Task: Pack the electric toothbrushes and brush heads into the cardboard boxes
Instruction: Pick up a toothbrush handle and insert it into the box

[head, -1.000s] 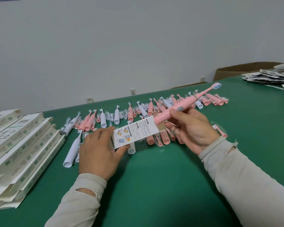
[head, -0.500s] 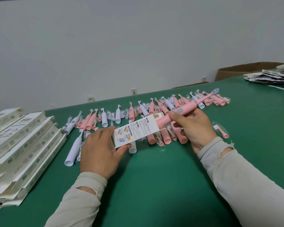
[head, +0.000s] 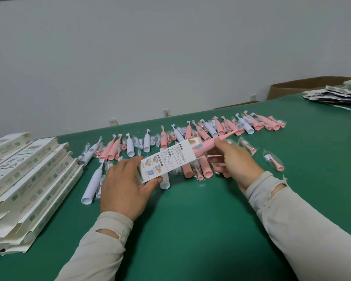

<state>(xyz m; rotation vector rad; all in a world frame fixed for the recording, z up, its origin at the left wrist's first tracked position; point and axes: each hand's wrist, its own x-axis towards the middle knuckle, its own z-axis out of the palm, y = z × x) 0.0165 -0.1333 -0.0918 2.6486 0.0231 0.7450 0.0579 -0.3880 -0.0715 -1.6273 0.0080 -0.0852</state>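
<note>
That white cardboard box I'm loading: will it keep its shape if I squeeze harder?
Probably not. The slim white cardboard box looks thin-walled, with an open end. It's likely light; the left hand holds it alone while the pink toothbrush enters.

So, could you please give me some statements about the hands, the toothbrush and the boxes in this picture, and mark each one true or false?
1. The left hand holds a printed box. True.
2. The pink toothbrush is completely inside that box. False: only its base end is in; the neck and bristles stick out.
3. The right hand is empty. False: it grips the pink toothbrush.
4. A stack of boxes lies at the left of the green table. True.
5. All toothbrushes on the table are pink. False: white toothbrushes lie there too.
</note>
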